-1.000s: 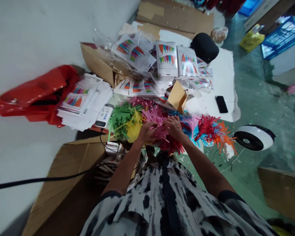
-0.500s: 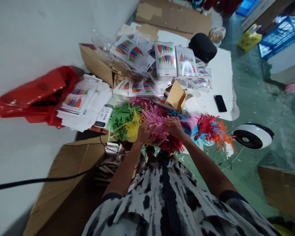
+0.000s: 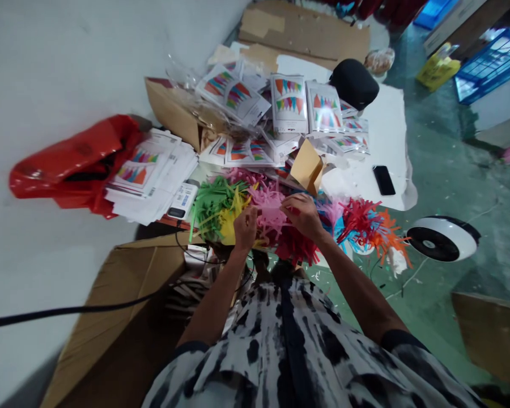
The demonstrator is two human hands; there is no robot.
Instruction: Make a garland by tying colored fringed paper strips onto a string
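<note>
Slightly wider apart now, left hand [image 3: 245, 228] and right hand [image 3: 303, 215] pinch pink paper [image 3: 271, 214], probably light, tearable, best held by its ends.

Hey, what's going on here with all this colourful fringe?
A person is handling pink fringe, pinching it between the left hand and the right hand. Green fringe and yellow fringe lie by the left hand; orange fringe lies farther right. Printed packets lie beyond.
</note>
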